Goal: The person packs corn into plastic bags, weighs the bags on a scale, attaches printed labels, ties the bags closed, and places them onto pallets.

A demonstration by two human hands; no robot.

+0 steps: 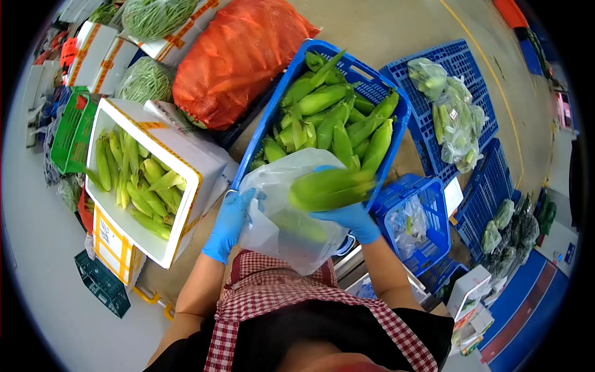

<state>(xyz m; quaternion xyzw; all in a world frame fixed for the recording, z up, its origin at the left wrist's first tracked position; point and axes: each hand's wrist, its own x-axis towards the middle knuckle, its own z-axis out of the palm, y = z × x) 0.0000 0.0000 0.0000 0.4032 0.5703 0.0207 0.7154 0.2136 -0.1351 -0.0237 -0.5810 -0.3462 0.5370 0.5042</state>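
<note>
My left hand [230, 224], in a blue glove, is closed on the edge of a clear plastic bag [260, 229]. Through the bag's side a green shape shows low down, likely corn inside. My right hand [352, 221], gloved too, grips green ears of corn [328, 189] in their husks at the bag's mouth; they are blurred, so I cannot tell how many. Just beyond both hands stands a blue crate [253, 152] with many husked-on ears of corn [322, 102] in it.
Left, a white foam box [184, 220] holds more corn. An orange mesh sack [238, 59] lies beyond it. On the right are blue pallets [427, 146] with bagged vegetables [455, 118], plus a small blue basket [437, 214] containing plastic bags.
</note>
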